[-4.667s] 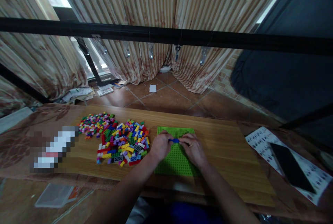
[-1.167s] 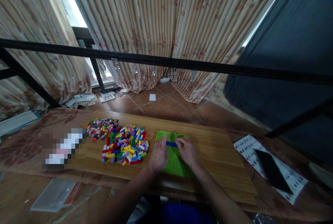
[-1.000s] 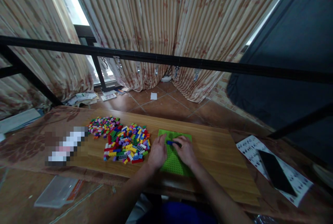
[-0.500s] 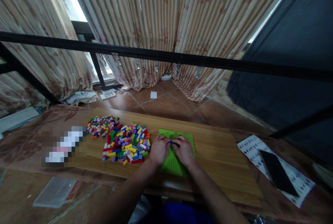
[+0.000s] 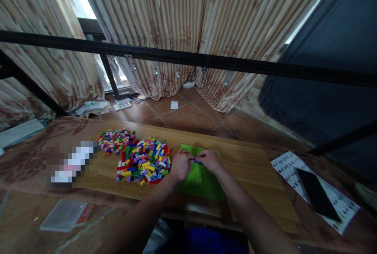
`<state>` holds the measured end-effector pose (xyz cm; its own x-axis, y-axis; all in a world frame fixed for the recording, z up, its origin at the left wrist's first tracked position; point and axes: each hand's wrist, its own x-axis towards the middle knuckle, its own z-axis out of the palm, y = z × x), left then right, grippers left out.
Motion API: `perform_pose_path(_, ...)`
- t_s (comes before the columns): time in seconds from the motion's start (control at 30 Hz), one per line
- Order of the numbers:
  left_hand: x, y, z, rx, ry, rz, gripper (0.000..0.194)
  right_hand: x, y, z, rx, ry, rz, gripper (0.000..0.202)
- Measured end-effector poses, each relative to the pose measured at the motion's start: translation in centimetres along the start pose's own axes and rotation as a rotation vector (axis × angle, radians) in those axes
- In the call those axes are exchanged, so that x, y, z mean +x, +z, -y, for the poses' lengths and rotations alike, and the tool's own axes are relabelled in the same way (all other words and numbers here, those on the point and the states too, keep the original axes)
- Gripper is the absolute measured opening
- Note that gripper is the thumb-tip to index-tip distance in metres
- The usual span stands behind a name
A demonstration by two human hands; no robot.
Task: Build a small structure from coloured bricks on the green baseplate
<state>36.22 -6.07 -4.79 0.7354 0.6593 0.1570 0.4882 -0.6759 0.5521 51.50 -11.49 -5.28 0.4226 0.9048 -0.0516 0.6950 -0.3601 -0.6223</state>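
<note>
A green studded baseplate [image 5: 202, 185] lies on the wooden board, below both my hands. My left hand [image 5: 182, 166] is closed over the plate's left side, its fingertips at one end of a small blue toy brick piece [image 5: 197, 161]. From the other side my right hand [image 5: 209, 159] pinches the same blue piece. Fingers cover part of it, so its exact shape is hidden. To the left of my left hand spreads a pile of colourful toy bricks [image 5: 147, 161], and beyond it sits a heap of smaller pieces [image 5: 116, 140].
The wooden board [image 5: 250, 179] carries the plate and bricks. A black phone [image 5: 318, 195] rests on a printed sheet [image 5: 287, 159] at the right. A clear plastic lid [image 5: 63, 215] lies lower left. Behind the board runs a black metal rail [image 5: 165, 55] before striped curtains [image 5: 173, 10].
My right hand has shifted slightly up and its wrist has turned, with more of the blue piece showing. My left hand stays nearly in place. The camera view has tilted a little.
</note>
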Motion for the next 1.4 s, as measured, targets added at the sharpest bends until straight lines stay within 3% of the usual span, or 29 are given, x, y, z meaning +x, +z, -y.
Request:
perform_pose_path(0.47,0.5,-0.4,0.6,-0.034,0.021,0.051,0.019,0.7,-0.8,0.5,-0.086,0.012,0.089,0.003)
perform_pose_path(0.9,0.2,-0.4,0.4,0.067,0.040,0.064,0.018,-0.2,-0.4,0.4,-0.075,-0.013,0.040,0.008)
perform_pose_path(1.13,0.1,-1.2,-0.3,0.145,0.049,0.075,0.016,-0.5,-1.6,-1.1,-0.025,-0.006,-0.028,0.034)
perform_pose_path(1.4,-0.1,-1.9,-1.0,0.229,0.032,0.091,0.039,-2.3,-2.9,-2.1,-0.070,0.004,-0.093,0.030)
